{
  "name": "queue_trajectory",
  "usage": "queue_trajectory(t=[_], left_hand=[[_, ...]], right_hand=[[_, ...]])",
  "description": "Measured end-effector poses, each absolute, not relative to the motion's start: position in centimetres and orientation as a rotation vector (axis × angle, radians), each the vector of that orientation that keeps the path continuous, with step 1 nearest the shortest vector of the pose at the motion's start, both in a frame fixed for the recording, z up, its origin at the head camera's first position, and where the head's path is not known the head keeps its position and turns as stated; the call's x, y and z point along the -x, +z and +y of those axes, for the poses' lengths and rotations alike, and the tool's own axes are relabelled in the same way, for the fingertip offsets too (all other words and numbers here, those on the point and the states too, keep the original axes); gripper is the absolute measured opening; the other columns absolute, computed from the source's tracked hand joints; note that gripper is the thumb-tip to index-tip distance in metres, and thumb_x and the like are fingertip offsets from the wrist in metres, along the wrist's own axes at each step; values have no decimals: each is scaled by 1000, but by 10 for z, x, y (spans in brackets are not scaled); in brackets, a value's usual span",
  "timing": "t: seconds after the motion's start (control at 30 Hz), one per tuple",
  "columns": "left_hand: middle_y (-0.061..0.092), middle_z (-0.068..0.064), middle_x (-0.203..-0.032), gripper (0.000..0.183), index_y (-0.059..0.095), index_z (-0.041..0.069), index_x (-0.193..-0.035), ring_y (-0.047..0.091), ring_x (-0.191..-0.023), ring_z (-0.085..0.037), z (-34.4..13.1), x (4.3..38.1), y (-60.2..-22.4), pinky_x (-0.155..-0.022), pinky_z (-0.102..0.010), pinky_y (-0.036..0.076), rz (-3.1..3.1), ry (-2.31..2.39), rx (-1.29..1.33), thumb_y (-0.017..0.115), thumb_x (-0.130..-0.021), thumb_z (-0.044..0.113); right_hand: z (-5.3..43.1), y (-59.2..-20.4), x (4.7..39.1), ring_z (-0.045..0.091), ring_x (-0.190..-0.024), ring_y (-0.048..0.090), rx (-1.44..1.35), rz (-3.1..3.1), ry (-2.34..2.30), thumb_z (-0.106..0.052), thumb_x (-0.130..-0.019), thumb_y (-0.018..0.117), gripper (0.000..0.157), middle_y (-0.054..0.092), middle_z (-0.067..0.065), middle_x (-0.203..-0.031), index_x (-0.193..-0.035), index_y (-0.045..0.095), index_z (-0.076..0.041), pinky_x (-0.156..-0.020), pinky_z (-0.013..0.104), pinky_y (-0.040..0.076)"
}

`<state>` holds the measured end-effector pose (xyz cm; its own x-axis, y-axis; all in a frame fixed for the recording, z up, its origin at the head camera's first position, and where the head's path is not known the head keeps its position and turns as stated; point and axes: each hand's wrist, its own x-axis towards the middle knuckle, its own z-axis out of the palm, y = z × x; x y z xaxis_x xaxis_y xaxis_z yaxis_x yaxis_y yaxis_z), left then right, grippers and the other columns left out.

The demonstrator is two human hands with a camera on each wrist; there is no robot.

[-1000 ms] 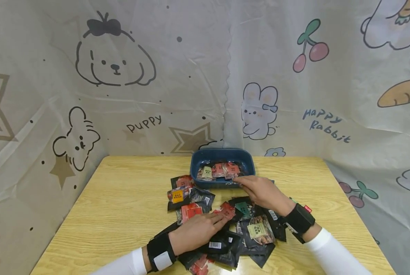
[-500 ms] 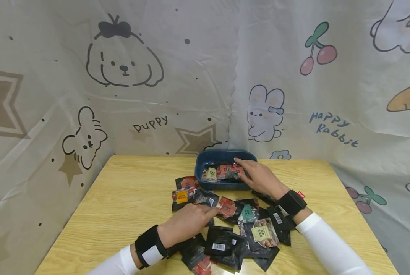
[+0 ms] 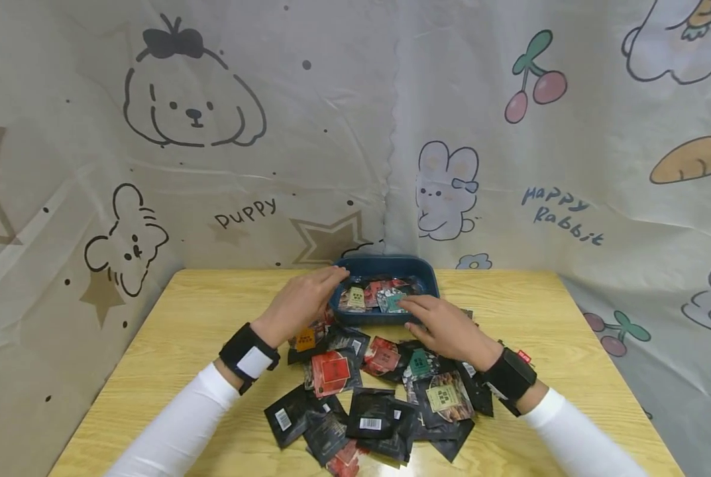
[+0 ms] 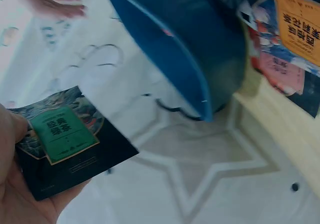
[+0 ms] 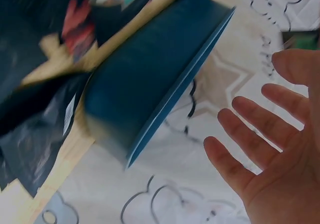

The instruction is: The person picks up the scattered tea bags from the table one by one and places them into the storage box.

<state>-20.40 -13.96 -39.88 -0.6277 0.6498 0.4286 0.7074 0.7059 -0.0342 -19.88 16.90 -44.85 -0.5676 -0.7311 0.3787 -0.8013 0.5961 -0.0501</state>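
My left hand (image 3: pixel 298 303) is at the left rim of a dark blue bin (image 3: pixel 385 318) at the table's back. It grips a black tea sachet (image 4: pixel 70 139) with a green label, thumb on top, fingers beneath; in the head view the hand hides this sachet. My right hand (image 3: pixel 450 333) hovers by the bin's front right side. Its fingers are spread and bare in the right wrist view. Inside the bin lie several sachets, including a green-labelled sachet (image 3: pixel 391 300) near my right fingertips and a cream-labelled sachet (image 3: pixel 356 298).
Loose sachets overlap in front of the bin, among them a red-labelled sachet (image 3: pixel 334 371), a cream-labelled sachet (image 3: pixel 444 399) and a black sachet (image 3: pixel 370 414) showing its barcode. Wooden table (image 3: pixel 182 344) extends on both sides. A printed cloth (image 3: pixel 307 132) hangs behind.
My left hand has risen from the pile to the bin's left rim. My right hand has drawn back a little from over the bin, where a green-labelled sachet now shows.
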Motion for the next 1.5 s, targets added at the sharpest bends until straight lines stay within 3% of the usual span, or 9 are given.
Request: queue_trajectory(t=[0.17, 0.33, 0.47, 0.53, 0.6, 0.87, 1.1, 1.33, 1.5], left_hand=[[50, -10, -131, 49, 44, 9, -135, 45, -119, -22, -130, 230, -413, -91, -38, 47, -2511, -210, 1059, 59, -88, 5], [47, -9, -135, 51, 42, 11, -137, 39, -124, -22, -113, 250, -413, -98, -39, 40, -2505, -213, 1052, 59, -89, 8], [32, -6, -146, 48, 26, 17, -146, 23, -133, -25, -101, 261, -414, -106, -50, 27, -2667, -109, 1024, 35, -101, 33], [22, -5, -150, 52, 17, 21, -148, 14, -136, -27, -97, 263, -418, -107, -56, 20, -2768, -64, 1016, 22, -101, 43], [15, -5, -152, 54, 11, 23, -149, 8, -137, -28, -95, 262, -421, -107, -59, 16, -2847, -66, 1007, 18, -100, 47], [14, -5, -153, 58, 14, 24, -148, 7, -137, -27, -103, 251, -433, -107, -58, 16, -2863, -94, 1023, 24, -98, 52], [17, -6, -152, 61, 17, 22, -148, 11, -136, -27, -118, 218, -447, -107, -55, 18, -2771, -143, 1133, 39, -97, 46], [28, -5, -148, 61, 33, 19, -144, 23, -133, -21, -142, 181, -460, -100, -47, 37, -2729, -306, 1247, 55, -91, 38], [34, -3, -145, 62, 38, 19, -141, 31, -129, -24, -153, 161, -474, -97, -46, 41, -2903, -293, 1303, 58, -87, 42]], right_hand=[[154, -460, 180, 18, -112, 49, -1348, -2529, 281, -30, -90, 59, 45, 51, 4, -128, -132, 49, -19, -88, 35, 47], [138, -473, 166, 25, -119, 44, -1451, -2630, 237, -37, -89, 60, 57, 45, 9, -135, -139, 40, -20, -92, 43, 45], [127, -484, 164, 31, -124, 38, -1506, -2721, 209, -44, -86, 62, 68, 36, 13, -142, -143, 34, -20, -95, 49, 42], [123, -489, 164, 33, -125, 36, -1528, -2762, 202, -47, -84, 62, 70, 32, 13, -144, -143, 34, -20, -96, 50, 40], [120, -494, 164, 33, -126, 35, -1548, -2793, 203, -48, -84, 63, 71, 30, 14, -145, -143, 34, -20, -97, 50, 39], [119, -503, 165, 31, -123, 39, -1507, -2865, 103, -52, -86, 57, 68, 35, 12, -143, -143, 33, -24, -96, 48, 40], [122, -506, 166, 25, -115, 49, -1526, -2779, 101, -28, -90, 59, 50, 46, 10, -135, -137, 44, -21, -88, 41, 48], [133, -488, 165, 14, -101, 57, -1513, -2671, 208, -14, -91, 57, 37, 57, 1, -122, -128, 54, -21, -74, 34, 53], [145, -459, 164, 15, -100, 57, -1454, -2678, 210, -12, -94, 51, 38, 56, -1, -124, -130, 52, -23, -73, 34, 54]])
